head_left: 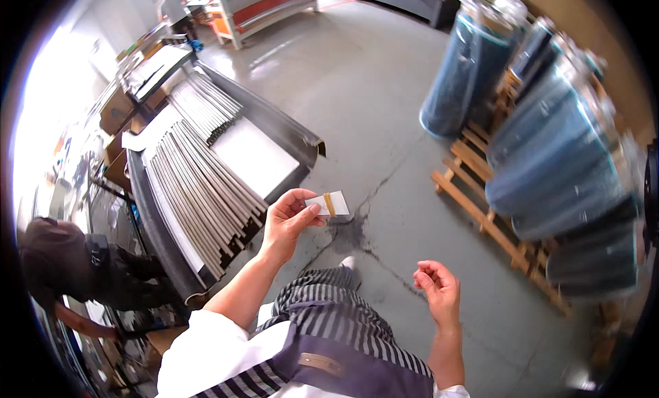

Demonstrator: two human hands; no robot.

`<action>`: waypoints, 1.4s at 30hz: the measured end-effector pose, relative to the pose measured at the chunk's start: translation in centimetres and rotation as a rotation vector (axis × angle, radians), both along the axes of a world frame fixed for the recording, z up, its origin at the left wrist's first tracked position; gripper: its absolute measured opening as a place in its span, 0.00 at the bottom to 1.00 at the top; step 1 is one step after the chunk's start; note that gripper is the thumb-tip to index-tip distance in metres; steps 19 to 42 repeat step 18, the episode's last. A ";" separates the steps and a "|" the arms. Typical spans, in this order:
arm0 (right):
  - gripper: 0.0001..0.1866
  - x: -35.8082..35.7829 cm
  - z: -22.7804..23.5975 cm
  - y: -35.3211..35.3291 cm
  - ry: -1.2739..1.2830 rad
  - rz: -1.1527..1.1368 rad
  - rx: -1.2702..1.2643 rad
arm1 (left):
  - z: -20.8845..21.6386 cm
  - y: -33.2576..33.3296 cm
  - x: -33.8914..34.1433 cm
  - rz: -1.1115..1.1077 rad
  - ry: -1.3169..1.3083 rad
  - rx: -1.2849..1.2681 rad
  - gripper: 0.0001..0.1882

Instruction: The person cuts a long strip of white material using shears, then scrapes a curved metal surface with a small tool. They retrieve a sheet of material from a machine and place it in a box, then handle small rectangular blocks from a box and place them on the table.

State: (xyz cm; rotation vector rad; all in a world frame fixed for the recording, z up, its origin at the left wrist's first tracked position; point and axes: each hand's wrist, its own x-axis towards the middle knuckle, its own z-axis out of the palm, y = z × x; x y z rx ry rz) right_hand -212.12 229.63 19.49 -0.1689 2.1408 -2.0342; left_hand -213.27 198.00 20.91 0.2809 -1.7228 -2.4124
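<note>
My left hand [288, 219] is raised in front of me, pinching a small white card with a tan stripe [328, 204] between thumb and fingers. My right hand [438, 290] hovers lower to the right, palm up, fingers loosely curled and holding nothing. Both hands are above the grey concrete floor [357, 89]. Just left of my left hand, a long tray [161, 226] carries a stack of long grey metal strips [199, 185].
Large plastic-wrapped dark blue rolls [556, 151] stand and lie on a wooden pallet [480, 206] at the right. A person in dark clothes [75, 267] bends at the lower left. Another person [175, 10] stands far back by workbenches. The floor is cracked near my feet.
</note>
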 end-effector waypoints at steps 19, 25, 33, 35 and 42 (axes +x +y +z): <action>0.14 -51.7 -5.5 7.9 -0.227 0.124 0.280 | 2.8 -2.6 -52.1 0.203 0.168 0.171 0.11; 0.14 -51.7 -5.5 7.9 -0.227 0.124 0.280 | 2.8 -2.6 -52.1 0.203 0.168 0.171 0.11; 0.14 -51.7 -5.5 7.9 -0.227 0.124 0.280 | 2.8 -2.6 -52.1 0.203 0.168 0.171 0.11; 0.14 -51.7 -5.5 7.9 -0.227 0.124 0.280 | 2.8 -2.6 -52.1 0.203 0.168 0.171 0.11; 0.14 -51.7 -5.5 7.9 -0.227 0.124 0.280 | 2.8 -2.6 -52.1 0.203 0.168 0.171 0.11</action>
